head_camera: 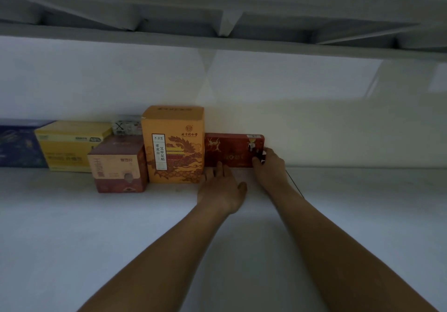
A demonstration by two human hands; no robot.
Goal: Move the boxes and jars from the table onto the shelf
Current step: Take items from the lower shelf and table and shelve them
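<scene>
From the head view, the red box (pixel 229 150) stood on the shelf (pixel 72 227) against the back wall, just right of the orange box (pixel 173 144). The right hand (pixel 268 166) gripped its right end, thumb on the front and fingers curled round the edge. The left hand (pixel 221 188) reached in with straight fingers, held close together, touching its lower front edge. A maroon box (pixel 118 164) and a yellow box (pixel 70 146) stood further left.
</scene>
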